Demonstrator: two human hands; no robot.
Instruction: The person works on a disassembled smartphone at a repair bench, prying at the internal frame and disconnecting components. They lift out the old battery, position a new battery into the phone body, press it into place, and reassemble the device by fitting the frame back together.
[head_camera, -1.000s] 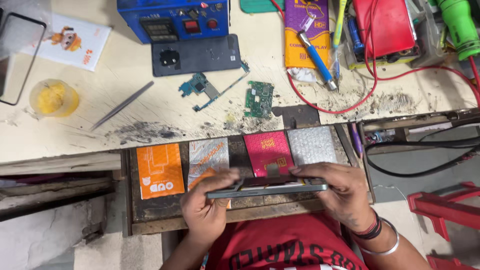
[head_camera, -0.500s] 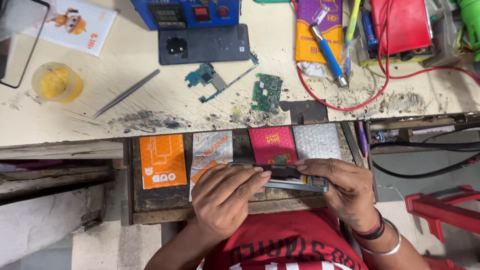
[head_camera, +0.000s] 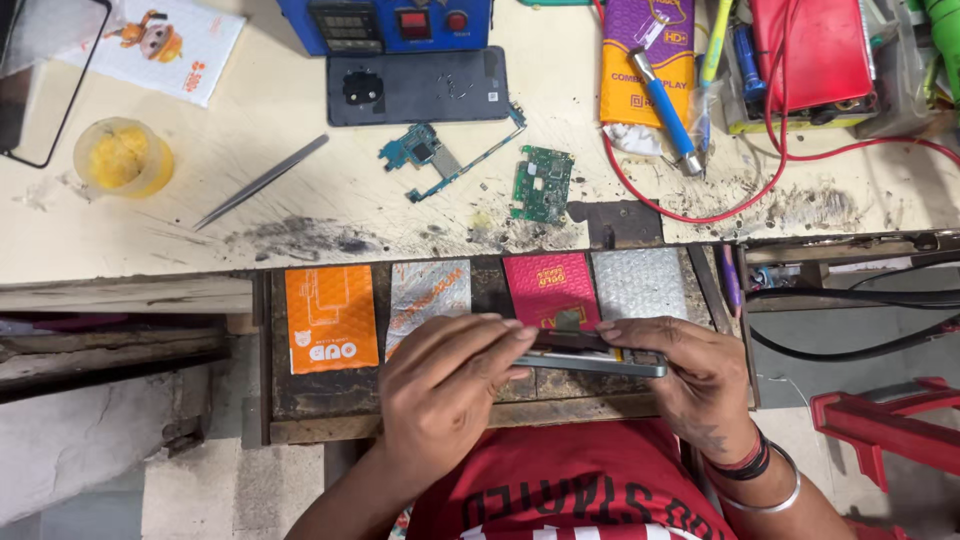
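Head view: both hands over open drawer (head_camera: 275, 400) below front edge of workbench (head_camera: 250, 210). Left hand (head_camera: 445, 385) fingers pressed together, laid flat along top of phone (head_camera: 590, 357), covering its left end. Right hand (head_camera: 690, 375) pinching phone's right end, thumb on top edge, fingers under. Phone held edge-on, level, above drawer middle. In drawer: orange packet (head_camera: 332, 318) at left, pink packet (head_camera: 550, 288), bubble-wrap pouch (head_camera: 640, 283) at right. On workbench: tweezers (head_camera: 262, 182) left of centre, green circuit board (head_camera: 543, 184) near front edge, yellow pot (head_camera: 122, 157) toward left edge.
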